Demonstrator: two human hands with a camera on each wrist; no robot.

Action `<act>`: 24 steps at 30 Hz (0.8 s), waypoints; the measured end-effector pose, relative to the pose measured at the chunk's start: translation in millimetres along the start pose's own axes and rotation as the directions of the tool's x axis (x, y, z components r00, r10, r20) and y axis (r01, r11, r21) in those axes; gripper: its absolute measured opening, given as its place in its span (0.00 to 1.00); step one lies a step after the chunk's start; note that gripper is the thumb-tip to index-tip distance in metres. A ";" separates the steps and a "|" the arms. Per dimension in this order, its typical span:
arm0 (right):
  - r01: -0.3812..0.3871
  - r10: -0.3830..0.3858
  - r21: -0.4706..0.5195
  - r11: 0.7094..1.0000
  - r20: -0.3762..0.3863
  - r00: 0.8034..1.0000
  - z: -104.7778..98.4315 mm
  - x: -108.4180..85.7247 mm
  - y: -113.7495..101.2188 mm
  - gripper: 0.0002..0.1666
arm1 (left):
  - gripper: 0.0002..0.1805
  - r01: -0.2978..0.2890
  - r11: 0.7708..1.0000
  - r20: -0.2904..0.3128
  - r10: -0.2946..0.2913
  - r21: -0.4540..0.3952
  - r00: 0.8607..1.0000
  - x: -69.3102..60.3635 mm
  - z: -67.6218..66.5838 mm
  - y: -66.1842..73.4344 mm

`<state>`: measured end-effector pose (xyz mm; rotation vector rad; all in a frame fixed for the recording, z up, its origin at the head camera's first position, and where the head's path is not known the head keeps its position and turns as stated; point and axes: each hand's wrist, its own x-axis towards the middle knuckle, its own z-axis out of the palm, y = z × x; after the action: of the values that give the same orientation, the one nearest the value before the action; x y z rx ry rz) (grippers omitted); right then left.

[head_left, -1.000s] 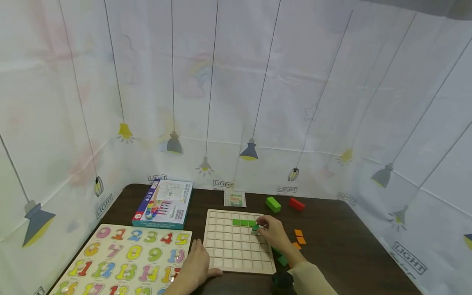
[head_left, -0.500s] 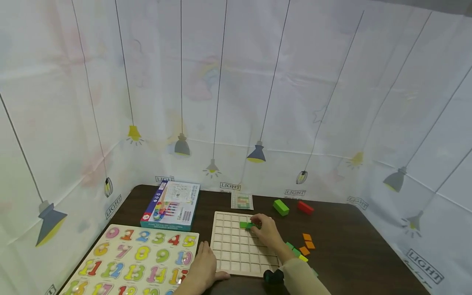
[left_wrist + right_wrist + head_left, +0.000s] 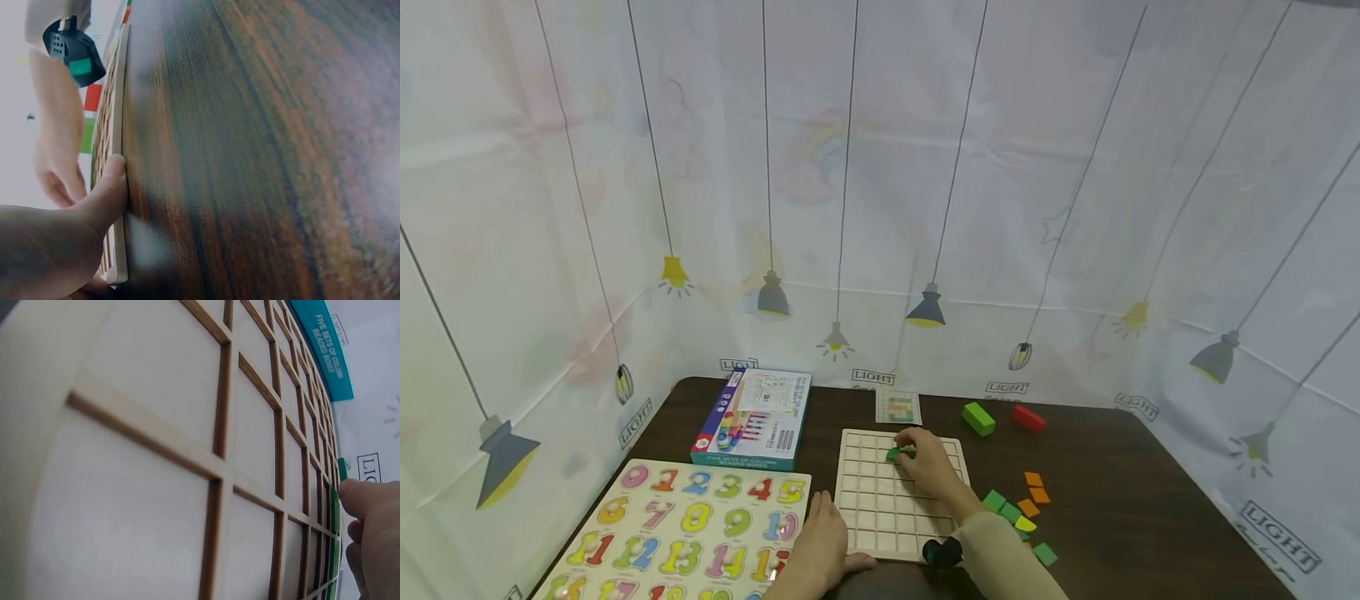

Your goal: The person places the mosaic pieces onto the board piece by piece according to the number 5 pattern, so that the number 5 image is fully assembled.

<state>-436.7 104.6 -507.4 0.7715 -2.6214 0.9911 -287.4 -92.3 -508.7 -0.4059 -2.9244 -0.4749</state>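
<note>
A pale wooden grid board [image 3: 883, 525] lies on the dark table. My right hand [image 3: 925, 462] pinches a small green tile [image 3: 892, 454] over the board's upper rows; the right wrist view shows that tile [image 3: 342, 469] raised at the fingertips [image 3: 351, 486]. Green tiles [image 3: 334, 550] sit in cells beside the hand, mostly covered by it in the head view. My left hand [image 3: 822, 542] rests at the board's lower left corner with relaxed fingers, its thumb [image 3: 109, 194] against the near edge.
Loose green [image 3: 1045, 554], orange [image 3: 1033, 479] and yellow tiles [image 3: 1025, 524] lie right of the board. Behind are a green block [image 3: 978, 418], a red block [image 3: 1028, 418] and a pattern card [image 3: 898, 408]. A number puzzle [image 3: 647, 517] and a box [image 3: 752, 425] stand left.
My right hand has moved left across the board's upper rows, still pinching a green tile. My left hand stays at the corner. The head view has shifted slightly.
</note>
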 end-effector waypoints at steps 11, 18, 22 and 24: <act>-0.015 0.016 -0.036 0.999 0.042 0.999 8.1 5.0 -1.7 0.14 | 0.57 0.013 1.000 0.028 -0.013 -0.012 1.000 1.4 1.9 0.3; -0.005 0.006 -0.043 0.999 0.027 1.000 6.9 3.7 -1.6 0.13 | 0.57 -0.010 1.000 0.019 0.009 0.021 1.000 0.8 2.7 2.8; 0.002 -0.001 -0.043 0.999 0.027 1.000 7.3 5.3 -2.8 0.13 | 0.57 0.004 1.000 0.014 -0.004 0.003 1.000 1.0 2.1 1.4; 0.000 0.001 -0.029 1.000 0.034 0.999 7.0 5.7 -4.6 0.14 | 0.58 0.017 1.000 0.008 -0.017 -0.013 1.000 0.2 2.0 -0.7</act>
<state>-439.2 94.7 -507.8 0.7884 -2.6584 0.9464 -288.0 -92.2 -510.7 -0.3858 -2.9364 -0.4954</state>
